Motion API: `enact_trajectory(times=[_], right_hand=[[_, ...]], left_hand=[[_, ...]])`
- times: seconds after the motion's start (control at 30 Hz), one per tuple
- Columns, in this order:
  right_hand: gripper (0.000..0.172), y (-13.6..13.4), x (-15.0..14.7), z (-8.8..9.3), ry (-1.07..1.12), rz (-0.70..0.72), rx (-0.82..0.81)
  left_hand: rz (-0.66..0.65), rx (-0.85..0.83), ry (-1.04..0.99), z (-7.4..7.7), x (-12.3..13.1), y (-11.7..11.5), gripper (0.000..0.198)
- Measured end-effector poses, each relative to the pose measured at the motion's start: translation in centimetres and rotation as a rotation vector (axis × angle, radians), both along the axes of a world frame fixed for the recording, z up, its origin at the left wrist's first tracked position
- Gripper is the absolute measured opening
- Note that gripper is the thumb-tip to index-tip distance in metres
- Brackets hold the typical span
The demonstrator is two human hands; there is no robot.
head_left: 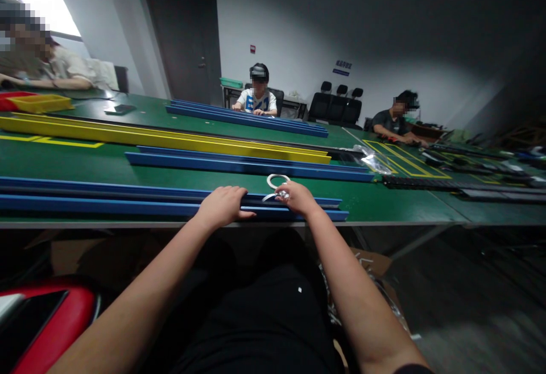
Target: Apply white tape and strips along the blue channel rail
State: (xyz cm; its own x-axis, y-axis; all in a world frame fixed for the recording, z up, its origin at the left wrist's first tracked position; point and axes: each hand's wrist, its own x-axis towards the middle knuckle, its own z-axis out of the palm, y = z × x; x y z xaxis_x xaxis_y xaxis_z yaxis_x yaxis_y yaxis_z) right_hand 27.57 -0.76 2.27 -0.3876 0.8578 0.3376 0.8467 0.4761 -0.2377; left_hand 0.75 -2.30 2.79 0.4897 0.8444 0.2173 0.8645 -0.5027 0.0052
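Observation:
Two long blue channel rails (153, 206) lie side by side along the near table edge. My left hand (224, 206) is closed over them, fingers across the top and thumb on the near side. Just to its right, my right hand (297, 196) is closed in a pinch on a thin white tape strip (269, 197) above the rails' right end. A white ring-shaped tape roll (277, 176) shows right behind those fingers. Whether the strip joins the roll is hidden by the fingers.
Beyond lie another blue rail (256, 166), a long yellow rail (170, 136) and a stack of blue rails (243, 118). Clear plastic wrap (375, 161) and black strips (426, 183) are to the right. Three people sit around the green table (384, 209). A red seat (72, 311) stands lower left.

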Motion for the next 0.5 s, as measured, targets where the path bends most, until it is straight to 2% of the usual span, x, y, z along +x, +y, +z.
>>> enact_trajectory(times=[0.33,0.5], right_hand=[[0.013,0.1,0.1,0.2,0.215,0.000,0.091],[0.017,0.0,0.2,0.2,0.464,0.003,0.091]], left_hand=[[-0.008,-0.038,0.023,-0.1,-0.1,0.5,0.068],[0.003,-0.085,0.046,0.0,1.8,0.5,0.070]])
